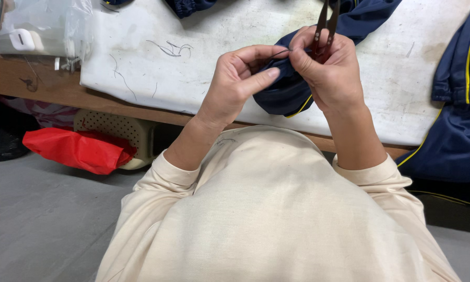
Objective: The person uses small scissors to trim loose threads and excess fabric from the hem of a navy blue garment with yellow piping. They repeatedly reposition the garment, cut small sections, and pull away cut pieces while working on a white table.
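The left hand (240, 78) is pinching a fold of the navy garment (284, 94) between thumb and fingers, lifting it just above the near edge of the bench (203, 57), whose top is covered with a worn white sheet. The right hand (326, 68) is closed around a pair of dark thread snips (324, 26), whose long end is pointing away toward the far edge, and its fingertips are also pressing on the same fold of cloth. A thin loose thread (279, 52) is stretching between the two hands, right by the snips. The garment, with its yellow piping, is trailing from the hands up toward the far right corner, and a second navy piece with yellow piping (457, 99) is hanging over the right edge. The likely trouble here is closeness: the left fingertips are sitting very near the tool, so a small slip could nick a finger or bite into the cloth instead of the thread. The fold is bunched, so a hidden layer could be lying in the way unseen. If the thread is being pulled hard, it might pucker the seam. Cut thread scraps (172, 49) are already lying on the white sheet and could be clinging to the fabric. I cannot tell whether the blades are parted or shut at this instant.
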The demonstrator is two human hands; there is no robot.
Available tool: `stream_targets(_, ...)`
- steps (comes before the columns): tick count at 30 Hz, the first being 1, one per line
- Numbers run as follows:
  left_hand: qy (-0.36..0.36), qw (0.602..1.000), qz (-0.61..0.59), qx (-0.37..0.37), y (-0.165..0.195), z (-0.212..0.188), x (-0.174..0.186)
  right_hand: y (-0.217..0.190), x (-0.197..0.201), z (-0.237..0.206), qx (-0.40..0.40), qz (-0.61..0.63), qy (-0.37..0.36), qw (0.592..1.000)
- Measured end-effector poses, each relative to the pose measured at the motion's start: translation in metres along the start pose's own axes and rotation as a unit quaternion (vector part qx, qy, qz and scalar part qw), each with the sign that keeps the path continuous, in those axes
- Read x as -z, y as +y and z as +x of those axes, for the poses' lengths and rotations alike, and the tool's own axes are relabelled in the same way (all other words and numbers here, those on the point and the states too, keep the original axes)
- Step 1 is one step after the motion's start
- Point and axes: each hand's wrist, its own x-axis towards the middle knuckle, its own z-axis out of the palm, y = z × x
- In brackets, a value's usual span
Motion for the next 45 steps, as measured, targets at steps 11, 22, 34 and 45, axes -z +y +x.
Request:
stream_targets(11,0.032,0.992,0.088,-0.079,-0.021,0.007,0.016,-0.018,-0.006,-0.006,0.165,-0.389,0.03,0.906)
stream_targets(22,0.027,0.993,0.098,-0.061,-0.017,0.006,0.017,-0.014,-0.019,-0.032,0.303,-0.691,0.021,0.656)
stream_targets(34,0.031,0.994,0.081,-0.061,-0.017,0.005,0.019,-0.005,-0.015,-0.024,0.325,-0.643,0.037,0.692)
stream_targets(45,0.022,0.995,0.072,-0.061,-0.013,0.006,0.015,-0.009,-0.019,-0.024,0.322,-0.633,0.031,0.703)
